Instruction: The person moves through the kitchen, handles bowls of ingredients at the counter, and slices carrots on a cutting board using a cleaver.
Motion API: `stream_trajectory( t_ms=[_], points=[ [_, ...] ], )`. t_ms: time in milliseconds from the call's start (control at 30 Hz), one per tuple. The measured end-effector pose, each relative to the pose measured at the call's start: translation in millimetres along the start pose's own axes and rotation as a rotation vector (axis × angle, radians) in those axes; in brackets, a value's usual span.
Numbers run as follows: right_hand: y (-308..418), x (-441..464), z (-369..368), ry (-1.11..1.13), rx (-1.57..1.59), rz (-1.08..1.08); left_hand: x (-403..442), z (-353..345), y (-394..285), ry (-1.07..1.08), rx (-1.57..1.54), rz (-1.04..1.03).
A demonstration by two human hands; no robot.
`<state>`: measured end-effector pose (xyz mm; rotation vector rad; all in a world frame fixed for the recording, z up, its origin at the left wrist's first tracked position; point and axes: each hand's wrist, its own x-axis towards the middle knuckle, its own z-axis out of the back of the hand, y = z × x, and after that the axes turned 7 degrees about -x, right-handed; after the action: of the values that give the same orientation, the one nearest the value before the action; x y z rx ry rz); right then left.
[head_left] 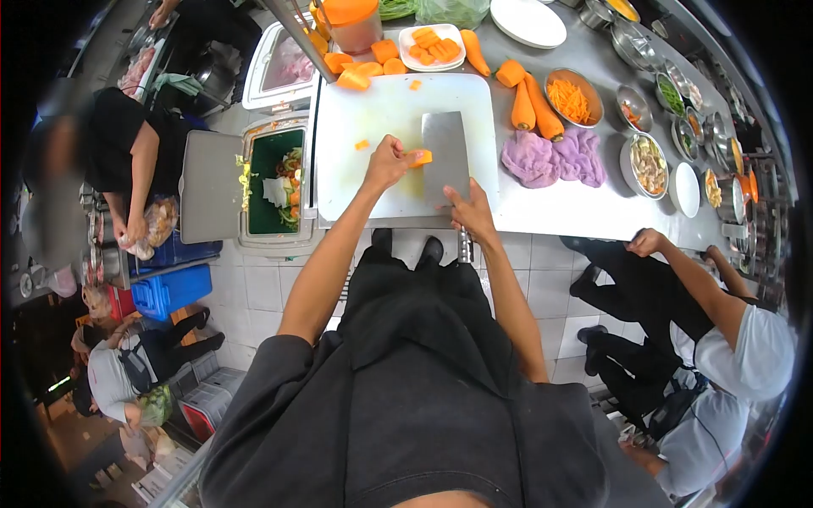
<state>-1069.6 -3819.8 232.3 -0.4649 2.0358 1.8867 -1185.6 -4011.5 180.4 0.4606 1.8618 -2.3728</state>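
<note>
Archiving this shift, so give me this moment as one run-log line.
left grip: carrot piece; right grip: cleaver; below: white cutting board

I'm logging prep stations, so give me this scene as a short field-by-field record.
left hand: holding orange piece beside cleaver, contact unclear
right hand: gripping the cleaver
surface: white cutting board, small orange bits on it
right of board: carrots, purple cloth, bowl of orange shreds
left of board: open bin with food scraps
</note>
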Motion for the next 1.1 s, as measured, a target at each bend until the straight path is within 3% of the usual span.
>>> stream_trajectory(
  t_ms=[233,333,433,1000,1100],
  points=[
    [-20.2,-9.9,-14.1,-0.060,0.183,0.034,-5.3,1.4,-3.2,-0.040,0.036,0.017],
    [-14.7,-11.1,6.3,-0.321,0.195,0.138,-4.9,5.6,4.9,-0.041,-0.023,0.000],
    [11.7,-15.5,21.7,-0.233,-0.130,0.153,-11.2,3.6,1.8,0.001,-0.028,-0.043],
    [5.7,-14.7,4.3,-0.131,-0.319,-0.011,-10.0,2.6,0.3,0.006,-0.051,-0.048],
    [-8.3,-4.0,2.0,-0.159,-0.431,0.117,-12.3,5.4,-4.8,0.045,0.036,-0.056]
  ],
)
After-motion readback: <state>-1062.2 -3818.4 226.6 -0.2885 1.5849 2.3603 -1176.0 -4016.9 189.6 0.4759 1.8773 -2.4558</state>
